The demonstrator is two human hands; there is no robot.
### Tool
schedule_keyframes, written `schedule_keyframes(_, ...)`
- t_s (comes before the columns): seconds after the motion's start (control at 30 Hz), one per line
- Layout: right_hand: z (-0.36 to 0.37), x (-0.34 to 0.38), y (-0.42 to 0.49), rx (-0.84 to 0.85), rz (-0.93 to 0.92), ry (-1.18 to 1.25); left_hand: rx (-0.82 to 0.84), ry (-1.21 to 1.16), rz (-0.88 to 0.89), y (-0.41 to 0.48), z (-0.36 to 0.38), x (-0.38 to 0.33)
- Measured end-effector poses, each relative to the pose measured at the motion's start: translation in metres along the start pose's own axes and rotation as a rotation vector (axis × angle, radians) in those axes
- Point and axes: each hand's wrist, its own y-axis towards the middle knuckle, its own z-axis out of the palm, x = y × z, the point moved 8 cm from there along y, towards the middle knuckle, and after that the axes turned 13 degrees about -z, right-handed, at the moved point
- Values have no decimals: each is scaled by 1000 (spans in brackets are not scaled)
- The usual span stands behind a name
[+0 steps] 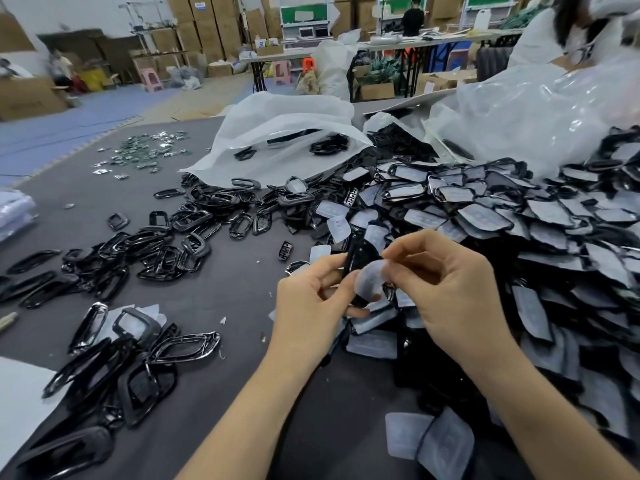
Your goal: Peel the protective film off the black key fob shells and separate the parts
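Film (370, 283) lifting off one shell (352, 263).
Peeled frames (166, 251) lie left on the counter (225, 292). Your left hand (310, 299) grips the shell edge-on, fingers curled round it; your right hand (450, 289) pinches the lifted film. Risk: a sharp pull may tear the film; a slack grip drops the shell into the unpeeled heap (526, 220) at right.
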Motion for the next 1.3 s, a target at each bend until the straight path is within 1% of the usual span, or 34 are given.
schedule_keyframes(0.17,1,4,-1,5,-54,-160,24,122,66,-4,7,-4)
schedule_keyframes(0.3,1,5,-2,-3,-92,-212,33,164,74,-5,9,-5)
schedule_keyframes(0.7,2,4,-4,-57,-139,-186,65,171,72,-9,12,-8)
schedule_keyframes(0.83,2,4,-5,-71,-144,-179,67,205,95,-11,14,-9)
schedule_keyframes(0.9,2,1,-5,-76,-100,-172,67,213,107,-10,13,-10)
schedule_keyframes(0.97,-2,-9,-4,-79,16,-126,82,205,112,-11,14,-11)
schedule_keyframes(1.1,2,-34,-5,15,327,182,133,148,88,-12,16,-11)
schedule_keyframes(1.13,3,-37,-5,25,353,236,135,136,83,-12,16,-11)
schedule_keyframes(1.2,5,-36,-4,23,342,298,146,107,64,-11,17,-10)
schedule_keyframes(1.3,7,-34,-2,29,309,320,171,72,39,-11,18,-8)
